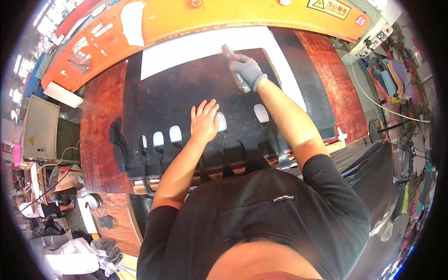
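My left hand is bare and lies flat on a black sheet, fingers stretched out. Higher up and to the right, my right hand, in a grey glove, is closed around a long narrow grey-brown tool whose exact kind I cannot make out. The tool sits over the far part of the black sheet. Beneath that sheet a white sheet shows along the far and right sides. Several black sole-shaped pieces with white rounded ends, such as this piece, lie along the near edge around my left forearm.
An orange machine beam spans the far side above the red-brown board. Stacked black sole-shaped pieces lie at the left. A grey metal box stands beyond them. Materials hang on a rack at the right.
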{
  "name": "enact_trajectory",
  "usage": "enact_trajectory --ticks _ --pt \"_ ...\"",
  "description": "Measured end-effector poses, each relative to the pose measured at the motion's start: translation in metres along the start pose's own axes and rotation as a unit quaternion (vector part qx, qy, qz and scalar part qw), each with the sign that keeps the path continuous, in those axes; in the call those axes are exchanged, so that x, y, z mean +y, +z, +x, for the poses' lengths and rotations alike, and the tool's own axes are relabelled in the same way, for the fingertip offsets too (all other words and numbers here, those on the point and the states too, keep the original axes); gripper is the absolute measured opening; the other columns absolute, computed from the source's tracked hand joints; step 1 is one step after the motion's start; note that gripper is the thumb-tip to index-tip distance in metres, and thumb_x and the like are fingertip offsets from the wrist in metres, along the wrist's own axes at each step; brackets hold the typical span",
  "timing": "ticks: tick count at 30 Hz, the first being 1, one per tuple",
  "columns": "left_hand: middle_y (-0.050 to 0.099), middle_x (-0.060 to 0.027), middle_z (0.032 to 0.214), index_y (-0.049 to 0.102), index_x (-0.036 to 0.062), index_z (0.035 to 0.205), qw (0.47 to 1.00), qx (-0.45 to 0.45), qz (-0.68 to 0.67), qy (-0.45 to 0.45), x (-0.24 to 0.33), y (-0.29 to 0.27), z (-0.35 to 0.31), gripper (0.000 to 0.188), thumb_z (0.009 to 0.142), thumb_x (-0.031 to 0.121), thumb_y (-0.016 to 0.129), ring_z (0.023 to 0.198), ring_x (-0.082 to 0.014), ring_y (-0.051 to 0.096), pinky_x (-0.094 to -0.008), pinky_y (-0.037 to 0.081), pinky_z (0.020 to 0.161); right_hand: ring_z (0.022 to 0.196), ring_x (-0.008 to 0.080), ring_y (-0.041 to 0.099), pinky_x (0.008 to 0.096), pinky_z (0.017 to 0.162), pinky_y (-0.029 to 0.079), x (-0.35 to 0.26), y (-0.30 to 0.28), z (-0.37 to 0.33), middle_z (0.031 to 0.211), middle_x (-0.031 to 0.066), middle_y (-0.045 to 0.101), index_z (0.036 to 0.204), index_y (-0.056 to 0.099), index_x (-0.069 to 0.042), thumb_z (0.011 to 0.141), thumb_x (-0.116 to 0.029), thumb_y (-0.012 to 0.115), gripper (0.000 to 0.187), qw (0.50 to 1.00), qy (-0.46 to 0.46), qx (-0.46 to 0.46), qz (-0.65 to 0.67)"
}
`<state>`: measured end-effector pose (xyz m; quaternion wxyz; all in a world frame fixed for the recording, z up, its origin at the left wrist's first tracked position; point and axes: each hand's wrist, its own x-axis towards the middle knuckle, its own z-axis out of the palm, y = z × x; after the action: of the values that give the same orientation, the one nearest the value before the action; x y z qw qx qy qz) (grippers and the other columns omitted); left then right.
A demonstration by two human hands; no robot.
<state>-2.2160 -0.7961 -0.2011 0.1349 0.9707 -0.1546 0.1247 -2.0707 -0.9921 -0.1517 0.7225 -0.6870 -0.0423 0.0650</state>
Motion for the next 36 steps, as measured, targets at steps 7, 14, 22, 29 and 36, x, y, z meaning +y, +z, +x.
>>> enact_trajectory --ticks 7,14,22,29,36 --pt "0.046 -0.0025 0.136 0.055 0.0122 0.123 1.000 0.003 0.007 0.001 -0.002 -0.001 0.005 0.038 0.087 0.026 0.052 0.131 -0.0252 0.035 -0.0505 0.021 0.109 0.095 0.0332 0.060 0.0394 0.082 0.049 0.007 0.012 -0.017 0.109 0.0149 0.060 0.107 0.060 -0.008 0.065 -0.032 0.068 0.049 0.838 -0.063 0.079 -0.536" --pt "0.047 -0.0023 0.135 0.056 0.0122 0.120 1.000 0.017 0.012 0.006 -0.004 -0.001 0.008 0.036 0.086 0.023 0.056 0.130 -0.0262 0.036 -0.0501 0.023 0.108 0.104 0.0341 0.057 0.0408 0.089 0.046 0.018 -0.008 -0.005 0.112 0.0163 0.058 0.105 0.060 -0.007 0.072 -0.040 0.066 0.048 0.888 -0.092 0.041 -0.449" --pt "0.047 -0.0021 0.135 0.055 0.0118 0.121 1.000 0.015 0.018 0.009 -0.007 -0.001 0.013 0.037 0.085 0.023 0.056 0.130 -0.0252 0.036 -0.0497 0.022 0.108 0.108 0.0335 0.055 0.0392 0.093 0.044 0.009 -0.008 -0.012 0.115 0.0186 0.056 0.110 0.058 -0.007 0.072 -0.045 0.065 0.055 0.889 -0.049 0.054 -0.452" --pt "0.047 -0.0023 0.136 0.055 0.0121 0.121 1.000 0.014 0.025 0.006 -0.009 -0.002 0.018 0.037 0.085 0.023 0.056 0.130 -0.0249 0.036 -0.0491 0.023 0.108 0.102 0.0325 0.058 0.0388 0.088 0.048 -0.009 0.012 -0.015 0.111 0.0157 0.057 0.106 0.061 -0.012 0.066 -0.038 0.071 0.049 0.854 -0.011 0.068 -0.515" --pt "0.047 -0.0025 0.135 0.055 0.0117 0.120 0.999 0.023 0.027 0.014 -0.012 -0.002 0.022 0.037 0.085 0.023 0.056 0.130 -0.0256 0.036 -0.0499 0.023 0.108 0.103 0.0345 0.056 0.0403 0.087 0.047 -0.018 0.018 -0.018 0.112 0.0171 0.055 0.110 0.058 -0.011 0.065 -0.036 0.069 0.053 0.844 0.009 0.072 -0.531"
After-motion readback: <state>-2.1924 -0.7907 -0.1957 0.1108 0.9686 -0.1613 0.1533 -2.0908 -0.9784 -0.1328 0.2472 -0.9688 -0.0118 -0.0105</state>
